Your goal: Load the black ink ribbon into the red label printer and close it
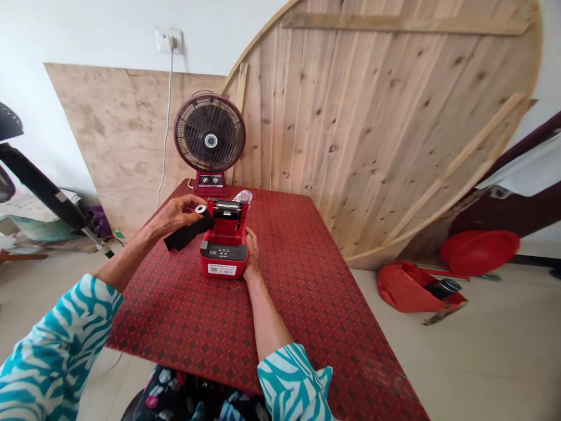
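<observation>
A red and black label printer [224, 252] stands on the table with its lid raised and a metal roller showing inside. My left hand [179, 214], beside the printer's open top, pinches a black roll with a white core [200, 209]. From that roll a wide black strip [187, 232] hangs down to the left of the printer. My right hand [252, 252] grips the printer's right side, its fingertips partly hidden behind the casing. A clear plastic bottle [244, 196] lies partly hidden behind the lid.
The table [298, 275] has a red patterned cover. A dark red fan [210, 140] stands at its far end, near a hanging white cord [167, 128]. Wooden boards [350, 128] lean against the wall. On the floor at right are a red bag [401, 287] and a red basin [480, 251].
</observation>
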The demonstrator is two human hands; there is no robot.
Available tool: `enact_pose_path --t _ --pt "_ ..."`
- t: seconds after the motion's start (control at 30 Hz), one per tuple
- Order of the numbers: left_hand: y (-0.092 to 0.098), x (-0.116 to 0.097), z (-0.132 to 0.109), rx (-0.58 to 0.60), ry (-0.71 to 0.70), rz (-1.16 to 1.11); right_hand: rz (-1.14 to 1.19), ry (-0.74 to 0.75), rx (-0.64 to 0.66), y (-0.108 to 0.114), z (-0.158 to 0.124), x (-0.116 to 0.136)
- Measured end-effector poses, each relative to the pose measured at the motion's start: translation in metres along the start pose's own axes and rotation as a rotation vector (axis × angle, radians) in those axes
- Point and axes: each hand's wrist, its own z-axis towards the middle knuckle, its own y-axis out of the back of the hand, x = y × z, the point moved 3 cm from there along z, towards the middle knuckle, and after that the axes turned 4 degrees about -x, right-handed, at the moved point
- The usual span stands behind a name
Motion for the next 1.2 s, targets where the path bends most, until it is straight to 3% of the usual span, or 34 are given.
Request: enact_pose_path --t 0.1,0.23,0.4,0.53,0.87,0.93,1.07,1.2 --pt "0.019 0.031 0.006 -0.142 0.094 0.055 -0.015 0.009 0.003 0.000 0.000 0.001" --pt "0.010 0.064 0.015 -0.133 0.189 0.326 -0.036 -0.002 -0.008 0.002 -0.001 0.003" --pt "-0.012 0.069 0.022 -0.007 0.187 0.792 -0.066 0.033 -0.005 0.003 -0.001 0.004" --pt "-0.015 0.072 0.026 0.038 0.214 0.892 -0.087 0.036 -0.002 0.003 -0.001 0.003" --pt "-0.010 0.079 0.038 0.112 0.196 0.725 -0.059 0.007 0.005 0.004 0.000 0.001" --pt "-0.001 0.084 0.036 0.075 0.182 0.567 -0.051 -0.011 0.008 0.003 0.000 0.000" --pt "0.026 0.102 0.019 -0.119 0.253 0.095 -0.050 -0.010 -0.006 0.002 -0.002 0.002" --pt "0.032 0.117 -0.003 -0.096 0.356 -0.096 -0.059 0.012 -0.022 0.000 -0.005 0.008"
